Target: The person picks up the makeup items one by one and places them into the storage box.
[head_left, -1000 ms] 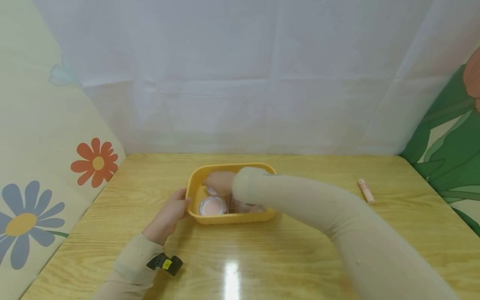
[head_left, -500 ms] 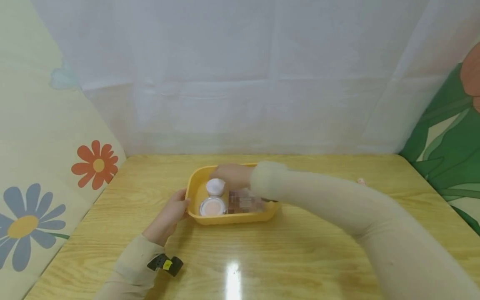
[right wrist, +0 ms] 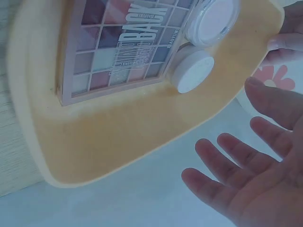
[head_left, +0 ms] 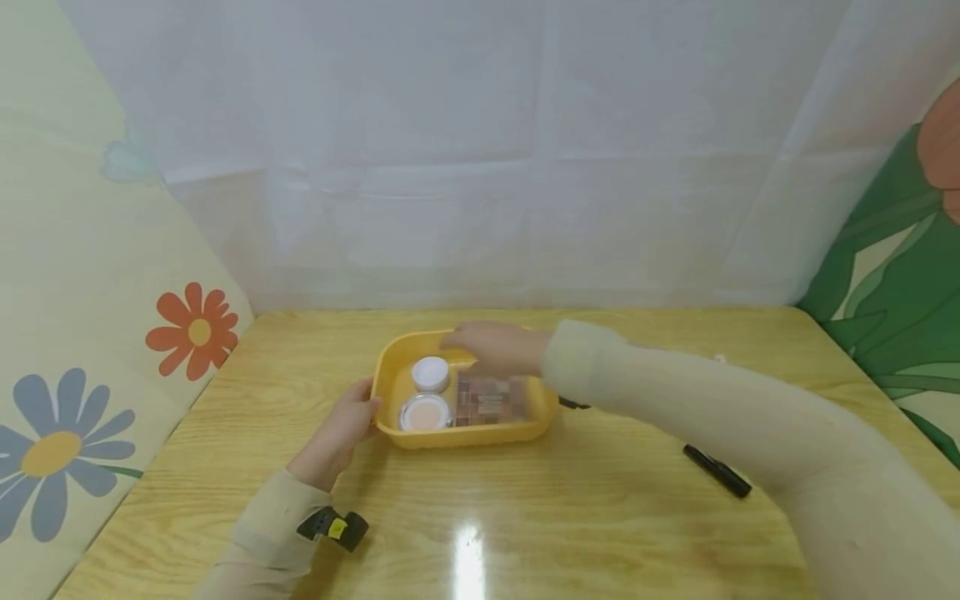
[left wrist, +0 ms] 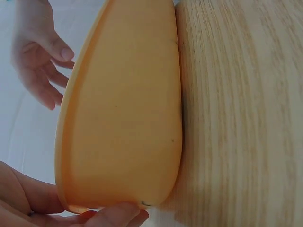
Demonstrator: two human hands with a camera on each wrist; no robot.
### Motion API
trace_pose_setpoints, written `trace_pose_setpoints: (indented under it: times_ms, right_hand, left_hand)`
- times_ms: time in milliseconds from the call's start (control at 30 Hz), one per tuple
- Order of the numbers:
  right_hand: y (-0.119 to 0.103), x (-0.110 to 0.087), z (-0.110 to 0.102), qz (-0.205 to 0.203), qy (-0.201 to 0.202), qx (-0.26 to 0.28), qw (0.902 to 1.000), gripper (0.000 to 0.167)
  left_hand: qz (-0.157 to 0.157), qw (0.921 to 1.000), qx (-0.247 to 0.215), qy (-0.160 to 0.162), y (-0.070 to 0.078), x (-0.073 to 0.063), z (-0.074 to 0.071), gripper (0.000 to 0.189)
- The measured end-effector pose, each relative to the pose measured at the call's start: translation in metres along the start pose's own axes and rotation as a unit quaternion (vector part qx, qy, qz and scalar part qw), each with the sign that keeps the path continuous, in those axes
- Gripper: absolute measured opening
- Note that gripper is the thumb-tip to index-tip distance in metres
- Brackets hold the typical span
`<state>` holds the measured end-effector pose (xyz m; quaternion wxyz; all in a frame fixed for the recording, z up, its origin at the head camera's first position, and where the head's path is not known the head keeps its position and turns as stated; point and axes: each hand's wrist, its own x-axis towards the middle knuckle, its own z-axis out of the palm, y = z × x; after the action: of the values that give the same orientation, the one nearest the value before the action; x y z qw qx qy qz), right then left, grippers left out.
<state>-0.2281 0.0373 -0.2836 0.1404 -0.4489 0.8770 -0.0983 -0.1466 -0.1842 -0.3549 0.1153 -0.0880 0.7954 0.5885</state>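
Observation:
A yellow plastic basket (head_left: 468, 436) stands on the table, and my left hand (head_left: 339, 429) grips its left end by the rim. In the left wrist view, thumb and fingers lie on either side of that wall. Inside the basket are a white-lidded round jar (head_left: 431, 374), a round clear-rimmed compact (head_left: 424, 413) with a pale pink face, and an eyeshadow palette (head_left: 491, 400) to their right. Above the basket's back part is my right hand (head_left: 498, 346). Its fingers (right wrist: 222, 163) are spread and hold nothing in the right wrist view, just beyond the basket's rim.
On the table to the right lies a black pen-shaped tube (head_left: 717, 472). Farther back, the end of a small pink stick (head_left: 721, 359) shows behind the right sleeve (head_left: 712, 408). A white cloth (head_left: 480, 208) hangs behind the table, with flowered panels at both sides.
My right hand has let go of the white-lidded jar and drawn back to the right. The palette and the black tube have come into sight. The left hand has stayed on the basket.

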Motion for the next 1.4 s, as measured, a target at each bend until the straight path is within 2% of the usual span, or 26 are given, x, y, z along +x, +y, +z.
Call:
trace_pose_setpoints:
  times_ms: [367, 533, 667, 1000, 1400]
  right_hand:
    - [0.005, -0.03, -0.001, 0.057, 0.003, 0.032, 0.9978, 0.051]
    - [0.004, -0.039, 0.0, 0.079, 0.002, 0.065, 0.9948, 0.051]
    - [0.005, -0.047, 0.003, 0.079, 0.008, 0.075, 0.994, 0.048]
    - [0.01, -0.068, 0.004, 0.05, 0.042, 0.039, 0.9971, 0.049]
    - [0.018, -0.089, 0.012, 0.039, 0.092, 0.032, 0.9945, 0.047]
  left_hand:
    - [-0.005, 1.0, -0.003, 0.001, 0.001, 0.0, 0.0, 0.049]
    - [-0.007, 1.0, -0.001, 0.006, -0.001, 0.0, 0.001, 0.049]
    - [-0.006, 0.9999, -0.006, 0.007, -0.001, -0.001, 0.001, 0.049]
    - [-0.012, 0.9998, -0.01, 0.012, 0.001, -0.001, 0.002, 0.049]
    - [-0.013, 0.9997, -0.018, 0.009, 0.0, 0.0, 0.002, 0.05]
